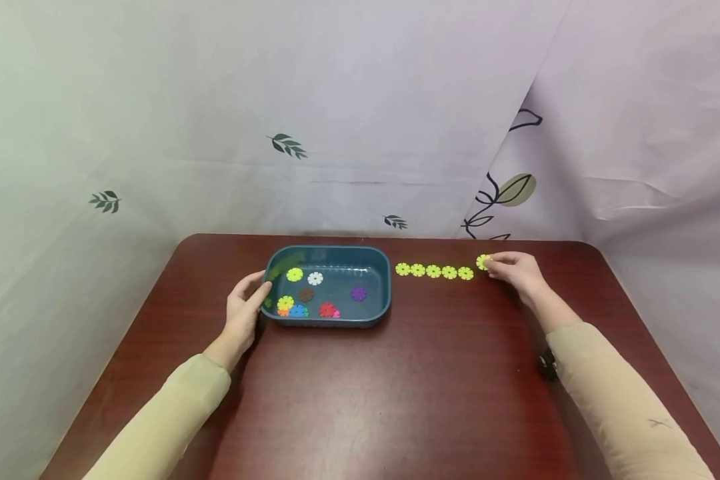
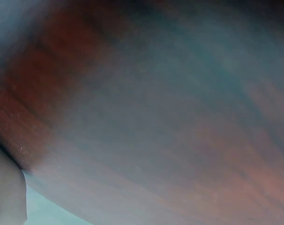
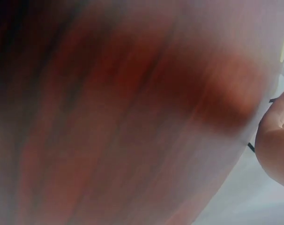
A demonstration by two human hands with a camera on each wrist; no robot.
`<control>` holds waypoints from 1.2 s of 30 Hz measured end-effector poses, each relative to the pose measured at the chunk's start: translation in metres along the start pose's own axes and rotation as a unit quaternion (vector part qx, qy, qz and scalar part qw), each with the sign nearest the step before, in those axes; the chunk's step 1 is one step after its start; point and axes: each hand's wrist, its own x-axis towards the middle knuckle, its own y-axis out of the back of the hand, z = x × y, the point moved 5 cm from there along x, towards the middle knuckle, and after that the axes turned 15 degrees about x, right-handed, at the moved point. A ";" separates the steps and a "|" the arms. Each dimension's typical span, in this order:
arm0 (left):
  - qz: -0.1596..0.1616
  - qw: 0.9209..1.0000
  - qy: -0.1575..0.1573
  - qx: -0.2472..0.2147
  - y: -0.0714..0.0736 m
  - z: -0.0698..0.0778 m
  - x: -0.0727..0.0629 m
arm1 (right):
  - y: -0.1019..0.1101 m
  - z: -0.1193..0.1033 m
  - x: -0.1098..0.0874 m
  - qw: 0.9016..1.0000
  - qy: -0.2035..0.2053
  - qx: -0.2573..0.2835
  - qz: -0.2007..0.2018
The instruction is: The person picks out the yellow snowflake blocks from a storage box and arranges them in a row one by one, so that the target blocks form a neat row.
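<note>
My left hand (image 1: 243,308) grips the left end of a dark blue plastic tray (image 1: 385,287), thumb at the rim. Between thumb and fingertips, my right hand (image 1: 518,271) pinches a yellow-green snowflake disc (image 1: 483,261). It is just beyond the right end of a row of several matching yellow discs (image 1: 434,271) on the table, to the right of the tray. Inside the tray lie loose discs, among them a white one (image 1: 315,279), a brown one (image 1: 306,295), a purple one (image 1: 359,294), a blue one (image 1: 297,311) and a red one (image 1: 327,309).
A dark reddish-brown table (image 1: 396,393) carries everything. Pale cloth (image 1: 360,87) printed with leaves hangs behind the far edge and along the sides. Both wrist views are blurred, showing mostly tabletop and a bit of hand at the edge.
</note>
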 end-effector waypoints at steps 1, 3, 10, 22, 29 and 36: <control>-0.001 1.000 0.001 0.001 0.000 0.000 0.000 | 0.001 0.001 0.000 1.000 -0.004 -0.011 -0.002; 0.000 1.000 0.002 0.002 0.000 0.000 0.000 | 0.001 0.001 -0.001 0.999 -0.009 -0.037 -0.004; -0.004 1.000 0.005 -0.003 -0.001 0.000 0.001 | 0.003 0.001 -0.004 0.989 0.012 -0.150 -0.007; -0.006 1.000 0.011 0.004 0.001 0.000 0.001 | 0.000 -0.004 -0.002 0.947 0.076 -0.313 0.006; -0.003 1.000 0.007 0.000 0.000 -0.001 0.002 | 0.001 -0.006 -0.003 0.930 0.103 -0.351 0.025; -0.003 1.000 0.009 0.004 0.000 0.001 0.001 | 0.001 -0.003 -0.002 0.939 0.094 -0.330 0.010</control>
